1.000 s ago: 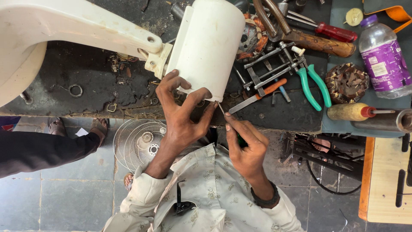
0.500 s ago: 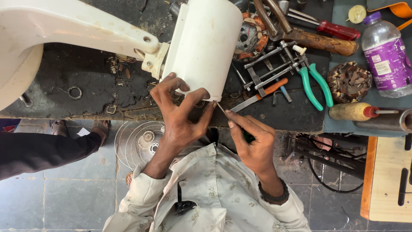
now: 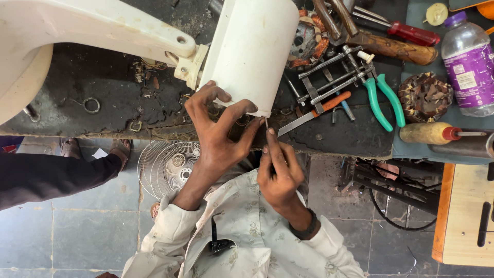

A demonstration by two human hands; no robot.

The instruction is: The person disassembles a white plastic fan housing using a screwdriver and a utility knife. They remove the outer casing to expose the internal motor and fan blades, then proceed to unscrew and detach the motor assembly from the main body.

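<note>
A white cylindrical fan motor housing (image 3: 252, 49) lies on a dark, dirty workbench (image 3: 103, 82), joined to a white curved fan stand (image 3: 77, 25). My left hand (image 3: 218, 131) grips the near rim of the housing with its fingers spread over the edge. Just to the right, my right hand (image 3: 278, 170) pinches a thin metal tool (image 3: 266, 123) whose tip touches the housing's lower edge beside my left fingertips.
Green-handled pliers (image 3: 383, 100), an orange-handled blade (image 3: 314, 113), screwdrivers (image 3: 437, 133), a copper motor winding (image 3: 309, 41) and a plastic bottle (image 3: 471, 64) lie on the bench at right. A wire fan guard (image 3: 167, 164) rests on the floor. Another person's dark sleeve (image 3: 51, 175) reaches in from the left.
My right hand has swung from a slanted reach to pointing straight up at the housing edge. My left hand has shifted its grip slightly along the rim.
</note>
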